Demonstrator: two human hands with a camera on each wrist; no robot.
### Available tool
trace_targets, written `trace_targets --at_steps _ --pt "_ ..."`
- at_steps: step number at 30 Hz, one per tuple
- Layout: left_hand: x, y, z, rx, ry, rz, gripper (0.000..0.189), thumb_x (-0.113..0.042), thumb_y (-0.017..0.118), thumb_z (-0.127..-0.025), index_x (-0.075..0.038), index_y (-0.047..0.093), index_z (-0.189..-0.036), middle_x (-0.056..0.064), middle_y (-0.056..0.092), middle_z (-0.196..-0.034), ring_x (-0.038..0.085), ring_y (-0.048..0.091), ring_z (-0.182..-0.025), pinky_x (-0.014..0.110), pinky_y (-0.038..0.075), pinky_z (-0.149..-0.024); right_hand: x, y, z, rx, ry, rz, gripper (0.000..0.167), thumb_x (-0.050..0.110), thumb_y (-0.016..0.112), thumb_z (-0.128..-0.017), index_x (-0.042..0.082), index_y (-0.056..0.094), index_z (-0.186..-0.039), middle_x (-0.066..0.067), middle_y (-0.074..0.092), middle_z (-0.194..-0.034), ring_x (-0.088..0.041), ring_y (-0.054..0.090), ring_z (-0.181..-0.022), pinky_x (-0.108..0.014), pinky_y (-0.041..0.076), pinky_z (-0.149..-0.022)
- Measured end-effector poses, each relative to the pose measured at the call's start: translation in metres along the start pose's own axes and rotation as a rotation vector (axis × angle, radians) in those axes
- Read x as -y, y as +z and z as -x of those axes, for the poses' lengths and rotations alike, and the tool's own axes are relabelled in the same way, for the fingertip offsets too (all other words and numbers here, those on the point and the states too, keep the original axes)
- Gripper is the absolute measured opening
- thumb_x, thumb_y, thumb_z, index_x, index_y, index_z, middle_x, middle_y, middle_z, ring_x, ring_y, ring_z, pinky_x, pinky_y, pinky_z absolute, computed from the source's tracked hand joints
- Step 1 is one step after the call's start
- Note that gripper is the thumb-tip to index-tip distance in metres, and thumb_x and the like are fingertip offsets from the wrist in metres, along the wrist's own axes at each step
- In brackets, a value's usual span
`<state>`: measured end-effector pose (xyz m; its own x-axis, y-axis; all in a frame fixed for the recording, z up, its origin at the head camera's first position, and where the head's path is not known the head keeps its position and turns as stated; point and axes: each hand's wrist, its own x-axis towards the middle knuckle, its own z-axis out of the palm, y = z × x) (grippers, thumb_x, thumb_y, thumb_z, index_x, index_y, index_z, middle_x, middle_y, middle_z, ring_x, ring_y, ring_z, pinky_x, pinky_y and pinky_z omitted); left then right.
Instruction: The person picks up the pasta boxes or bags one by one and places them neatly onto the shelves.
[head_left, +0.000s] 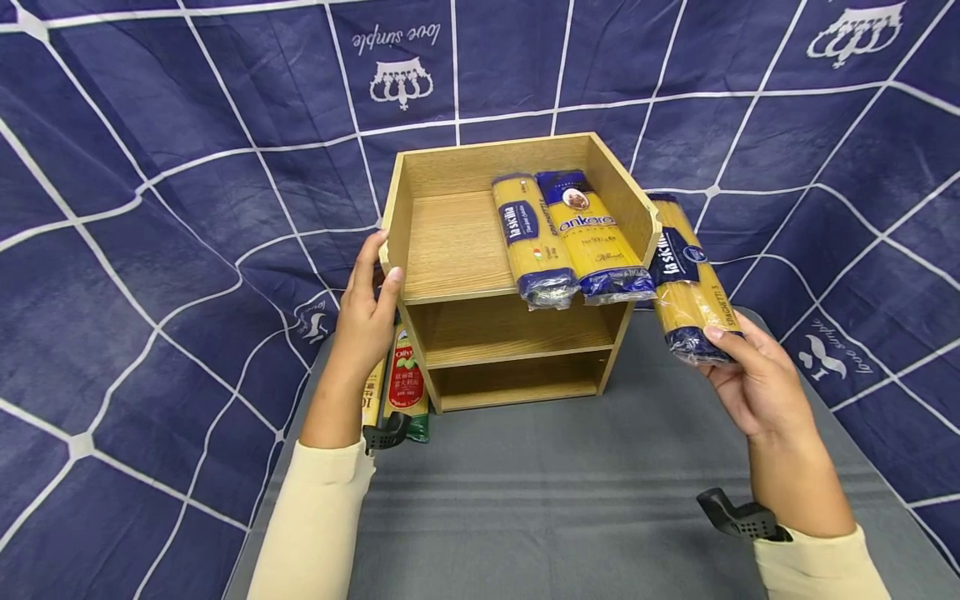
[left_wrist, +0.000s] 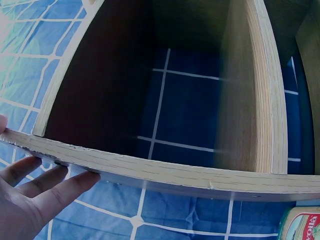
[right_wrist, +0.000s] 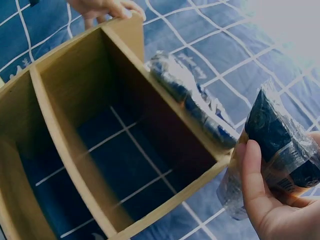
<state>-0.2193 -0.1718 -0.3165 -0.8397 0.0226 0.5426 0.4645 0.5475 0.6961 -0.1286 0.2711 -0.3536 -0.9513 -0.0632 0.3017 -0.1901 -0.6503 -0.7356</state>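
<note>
A small wooden shelf stands with two spaghetti packs, a La Sicilia pack and an Ankara pack, side by side on its top at the right. My left hand holds the shelf's left side panel near the front, thumb on one side and fingers along the outer face. Beyond the right side panel, my right hand grips another La Sicilia spaghetti pack by its near end, thumb on top. In the right wrist view this pack's blue wrapped end shows.
Left of the shelf, a red and green pasta pack and a yellow pack stand partly behind my left arm. A grey tabletop spreads in front. Blue cloth with white lines hangs around the back and sides.
</note>
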Motion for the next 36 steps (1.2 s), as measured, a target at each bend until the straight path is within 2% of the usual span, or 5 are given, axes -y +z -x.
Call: trace_targets --at_steps 20,26,36 --pt "-0.001 0.001 0.0 -0.007 0.0 0.001 0.051 -0.035 0.05 -0.107 -0.037 0.033 -0.155 0.008 0.039 -0.161 0.034 0.049 -0.138 0.059 0.037 -0.114 0.021 0.018 -0.004 -0.013 -0.073 -0.031 0.041 -0.012 0.034 -0.102 -0.007 0.052 -0.138 -0.017 0.071 -0.108 -0.025 0.075 -0.09 -0.034 0.062 -0.075" --pt "-0.002 0.0 0.001 -0.009 -0.01 -0.011 0.05 -0.037 0.049 -0.106 -0.038 0.034 -0.154 0.007 0.038 -0.161 0.032 0.044 -0.142 0.058 0.035 -0.116 0.026 0.021 -0.006 0.027 -0.108 -0.053 0.041 -0.012 0.031 -0.102 -0.011 0.048 -0.139 -0.021 0.071 -0.108 -0.027 0.074 -0.089 -0.035 0.062 -0.073" --pt "-0.002 0.0 0.001 -0.003 -0.013 -0.011 0.051 -0.037 0.049 -0.107 -0.039 0.033 -0.155 0.007 0.037 -0.161 0.034 0.047 -0.14 0.059 0.036 -0.115 0.033 0.026 -0.016 0.096 -0.11 -0.11 0.041 -0.012 0.026 -0.102 -0.012 0.046 -0.138 -0.024 0.07 -0.109 -0.031 0.074 -0.09 -0.038 0.062 -0.075"
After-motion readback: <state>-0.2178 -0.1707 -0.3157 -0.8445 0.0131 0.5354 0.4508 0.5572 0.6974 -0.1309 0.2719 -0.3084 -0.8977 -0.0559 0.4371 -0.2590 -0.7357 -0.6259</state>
